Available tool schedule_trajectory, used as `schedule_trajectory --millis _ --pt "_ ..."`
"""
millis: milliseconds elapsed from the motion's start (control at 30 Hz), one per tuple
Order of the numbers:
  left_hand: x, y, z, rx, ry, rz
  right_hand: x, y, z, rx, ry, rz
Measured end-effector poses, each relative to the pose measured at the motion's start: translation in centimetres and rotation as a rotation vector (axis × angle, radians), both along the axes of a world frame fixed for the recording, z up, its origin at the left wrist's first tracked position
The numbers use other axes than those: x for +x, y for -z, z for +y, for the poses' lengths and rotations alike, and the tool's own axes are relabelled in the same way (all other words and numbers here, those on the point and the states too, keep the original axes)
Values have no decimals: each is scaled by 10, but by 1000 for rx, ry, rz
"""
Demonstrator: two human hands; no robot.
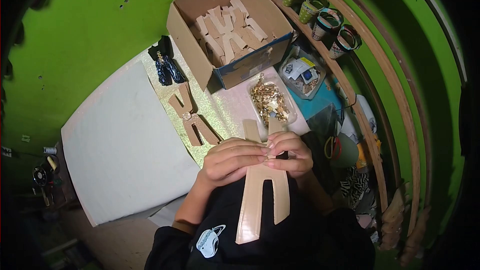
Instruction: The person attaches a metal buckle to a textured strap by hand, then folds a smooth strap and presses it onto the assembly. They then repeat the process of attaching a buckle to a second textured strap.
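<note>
Both hands hold a beige, X-shaped strap piece (251, 200) with a smooth, leather-like surface and stitched edges. My left hand (232, 159) is closed around its middle from the left, fingers laid across it. From the right, my right hand (290, 154) pinches the same middle part, its fingertips meeting the left ones. Whether a small part sits between the fingertips is hidden. Just beyond the hands, a clear plastic tub (292, 122) contains many small gold metal pieces (270, 97). On the table to the left lies a brown stack of X-shaped pieces (187, 116).
An open cardboard box (250, 67) of similar beige pieces stands at the back. Dark shiny straps (167, 65) lie left of it. A white sheet (127, 145) covers the table's left. Another tub (320, 84) sits right, near curved wooden shelves (367, 142) holding small woven baskets (327, 24).
</note>
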State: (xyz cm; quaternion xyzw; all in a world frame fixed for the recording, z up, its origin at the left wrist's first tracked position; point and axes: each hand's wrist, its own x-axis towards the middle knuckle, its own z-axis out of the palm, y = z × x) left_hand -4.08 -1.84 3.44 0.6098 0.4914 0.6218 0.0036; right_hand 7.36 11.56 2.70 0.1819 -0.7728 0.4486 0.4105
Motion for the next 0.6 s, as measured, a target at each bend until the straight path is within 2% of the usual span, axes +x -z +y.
schedule_trajectory --millis 233,600 --pt "4 -1 -1 60 9 24 4 -6 -2 32 -53 32" --pt "12 -5 -5 127 -43 37 7 -12 -14 25 7 113"
